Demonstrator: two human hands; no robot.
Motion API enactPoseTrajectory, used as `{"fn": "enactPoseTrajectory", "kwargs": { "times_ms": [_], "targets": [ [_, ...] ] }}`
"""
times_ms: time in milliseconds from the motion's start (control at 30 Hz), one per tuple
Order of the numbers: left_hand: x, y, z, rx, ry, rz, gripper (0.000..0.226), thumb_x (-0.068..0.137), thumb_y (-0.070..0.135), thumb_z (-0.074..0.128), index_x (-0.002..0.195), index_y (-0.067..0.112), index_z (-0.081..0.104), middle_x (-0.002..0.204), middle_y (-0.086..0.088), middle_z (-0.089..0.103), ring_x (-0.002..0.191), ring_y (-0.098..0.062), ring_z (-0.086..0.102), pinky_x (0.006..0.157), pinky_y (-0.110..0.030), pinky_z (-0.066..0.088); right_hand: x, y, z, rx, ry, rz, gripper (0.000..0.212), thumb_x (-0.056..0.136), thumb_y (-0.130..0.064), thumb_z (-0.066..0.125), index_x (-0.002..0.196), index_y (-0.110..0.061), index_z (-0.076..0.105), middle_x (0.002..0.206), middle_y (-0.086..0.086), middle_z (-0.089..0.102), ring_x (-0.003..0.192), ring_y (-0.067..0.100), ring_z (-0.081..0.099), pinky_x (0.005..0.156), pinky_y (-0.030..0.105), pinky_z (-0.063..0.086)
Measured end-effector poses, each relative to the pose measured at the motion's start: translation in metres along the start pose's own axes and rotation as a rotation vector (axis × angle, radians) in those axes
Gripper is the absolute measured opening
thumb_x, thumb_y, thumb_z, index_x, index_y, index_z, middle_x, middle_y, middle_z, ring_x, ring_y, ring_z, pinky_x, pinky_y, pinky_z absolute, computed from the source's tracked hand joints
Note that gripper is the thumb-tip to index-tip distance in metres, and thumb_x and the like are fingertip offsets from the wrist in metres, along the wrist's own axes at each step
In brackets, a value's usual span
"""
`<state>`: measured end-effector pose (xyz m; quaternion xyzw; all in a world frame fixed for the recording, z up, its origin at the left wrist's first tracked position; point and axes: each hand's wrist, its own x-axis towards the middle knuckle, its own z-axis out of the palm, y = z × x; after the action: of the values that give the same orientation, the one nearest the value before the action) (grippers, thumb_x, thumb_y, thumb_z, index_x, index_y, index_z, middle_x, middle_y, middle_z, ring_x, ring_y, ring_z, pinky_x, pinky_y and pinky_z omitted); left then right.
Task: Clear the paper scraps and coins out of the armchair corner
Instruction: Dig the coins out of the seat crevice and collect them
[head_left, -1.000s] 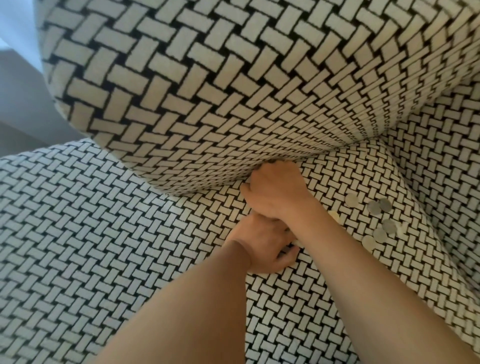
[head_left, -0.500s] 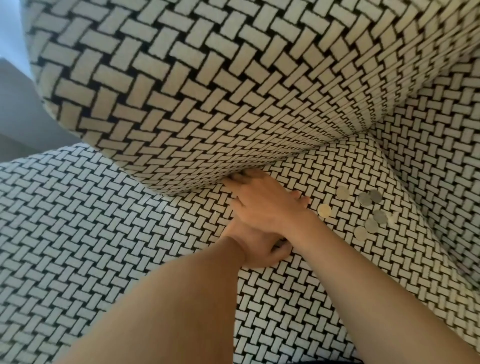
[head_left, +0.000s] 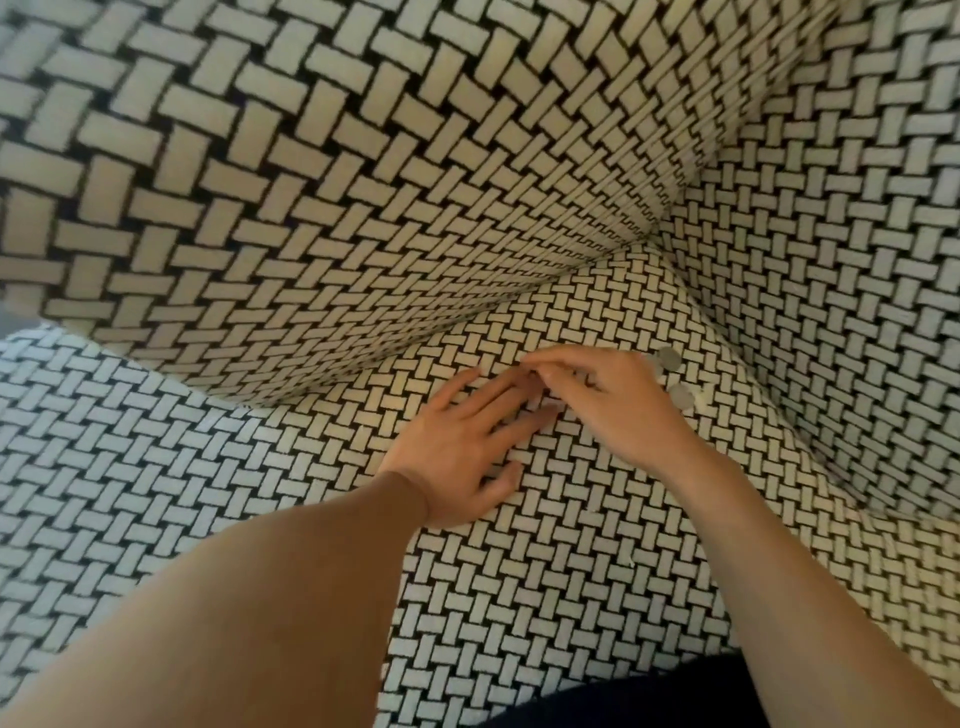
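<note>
Two hands are busy in the armchair corner, and the coins are not out yet.

The left hand lies flat on the seat with its fingers straight, and it holds nothing. The right hand is just beside it, with its fingers bent down by the left fingertips. I cannot tell if it has picked something up. Two coins peek out right behind the right hand, near the corner. More coins may hide under the hand. A tiny white bit next to the lower coin may be paper, but it is too small to be sure. I think most of the job is left: these coins need picking up.
</note>
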<state>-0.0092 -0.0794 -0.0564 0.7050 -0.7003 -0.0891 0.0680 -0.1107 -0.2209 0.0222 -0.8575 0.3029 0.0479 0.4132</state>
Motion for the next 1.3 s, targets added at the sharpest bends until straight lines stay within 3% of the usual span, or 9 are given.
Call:
{"fn": "enactPoseTrajectory", "kwargs": {
  "times_ms": [133, 267, 367, 567, 767, 867, 1033, 1200, 1300],
  "targets": [
    [0.000, 0.000, 0.000, 0.048, -0.047, -0.027, 0.062, 0.092, 0.046, 0.030, 0.150, 0.031, 0.015, 0.158, 0.002, 0.013, 0.146, -0.016, 0.007, 0.116, -0.043, 0.003, -0.024, 0.027, -0.032, 0.079, 0.238, 0.149, 0.023, 0.096, -0.022, 0.049, 0.109, -0.026, 0.067, 0.112, -0.012, 0.065, 0.070, -0.002, 0.061, 0.069, 0.001, 0.039],
    [-0.002, 0.001, 0.004, 0.064, -0.057, -0.037, 0.063, 0.092, 0.046, 0.031, 0.151, 0.032, 0.013, 0.158, 0.003, 0.013, 0.146, -0.015, 0.008, 0.116, -0.042, 0.004, -0.040, 0.054, -0.062, -0.108, 0.254, 0.412, 0.035, 0.088, -0.031, 0.061, 0.121, -0.022, 0.060, 0.129, -0.002, 0.057, 0.115, 0.015, 0.053, 0.095, 0.028, 0.038],
    [0.000, 0.001, 0.002, 0.063, -0.066, -0.046, 0.064, 0.092, 0.047, 0.032, 0.151, 0.032, 0.013, 0.158, 0.002, 0.014, 0.145, -0.015, 0.009, 0.115, -0.043, 0.007, -0.047, 0.074, -0.066, -0.161, 0.136, 0.580, 0.053, 0.081, -0.035, 0.070, 0.128, -0.017, 0.052, 0.133, 0.003, 0.051, 0.118, 0.020, 0.048, 0.095, 0.030, 0.037],
    [0.001, 0.001, 0.001, 0.071, -0.071, -0.037, 0.065, 0.091, 0.047, 0.033, 0.151, 0.030, 0.016, 0.157, 0.001, 0.016, 0.145, -0.016, 0.012, 0.113, -0.045, 0.012, -0.032, 0.085, -0.056, -0.107, 0.252, 0.435, 0.029, 0.080, -0.027, 0.072, 0.104, -0.016, 0.061, 0.110, 0.004, 0.057, 0.089, 0.010, 0.050, 0.067, 0.018, 0.036],
    [0.001, 0.001, 0.002, 0.091, -0.060, -0.035, 0.065, 0.090, 0.047, 0.034, 0.150, 0.030, 0.016, 0.157, 0.000, 0.017, 0.145, -0.016, 0.013, 0.113, -0.045, 0.013, -0.021, 0.079, -0.046, -0.137, 0.223, 0.379, 0.012, 0.079, -0.016, 0.072, 0.081, -0.020, 0.061, 0.098, 0.002, 0.057, 0.085, 0.009, 0.048, 0.071, 0.020, 0.033],
    [0.001, 0.000, 0.002, 0.100, -0.054, -0.033, 0.066, 0.090, 0.047, 0.035, 0.151, 0.030, 0.016, 0.157, 0.000, 0.017, 0.145, -0.016, 0.013, 0.113, -0.045, 0.013, -0.023, 0.079, -0.049, -0.051, 0.206, 0.399, 0.012, 0.079, -0.014, 0.072, 0.083, -0.019, 0.062, 0.085, -0.001, 0.059, 0.071, 0.004, 0.050, 0.059, 0.012, 0.035],
    [0.001, 0.000, 0.002, 0.086, -0.048, -0.025, 0.065, 0.090, 0.045, 0.035, 0.150, 0.029, 0.019, 0.157, 0.000, 0.019, 0.144, -0.017, 0.015, 0.113, -0.046, 0.016, -0.029, 0.080, -0.059, 0.017, 0.206, 0.429, 0.017, 0.079, -0.011, 0.072, 0.093, -0.015, 0.063, 0.080, -0.003, 0.061, 0.069, 0.003, 0.054, 0.052, 0.006, 0.037],
    [0.001, -0.001, 0.003, 0.082, -0.037, -0.019, 0.064, 0.090, 0.045, 0.034, 0.150, 0.028, 0.019, 0.157, 0.000, 0.019, 0.144, -0.017, 0.016, 0.112, -0.046, 0.017, -0.039, 0.087, -0.074, -0.107, 0.250, 0.465, 0.019, 0.079, -0.015, 0.072, 0.096, -0.017, 0.063, 0.083, -0.003, 0.060, 0.081, 0.013, 0.059, 0.057, 0.011, 0.034],
    [0.001, -0.001, 0.002, 0.079, -0.034, -0.016, 0.064, 0.090, 0.044, 0.034, 0.150, 0.028, 0.020, 0.157, 0.000, 0.020, 0.144, -0.018, 0.017, 0.112, -0.047, 0.018, -0.041, 0.083, -0.074, -0.112, 0.171, 0.445, 0.025, 0.078, -0.030, 0.075, 0.096, -0.023, 0.060, 0.087, -0.003, 0.061, 0.076, 0.006, 0.054, 0.058, 0.015, 0.035]
  ]
}}
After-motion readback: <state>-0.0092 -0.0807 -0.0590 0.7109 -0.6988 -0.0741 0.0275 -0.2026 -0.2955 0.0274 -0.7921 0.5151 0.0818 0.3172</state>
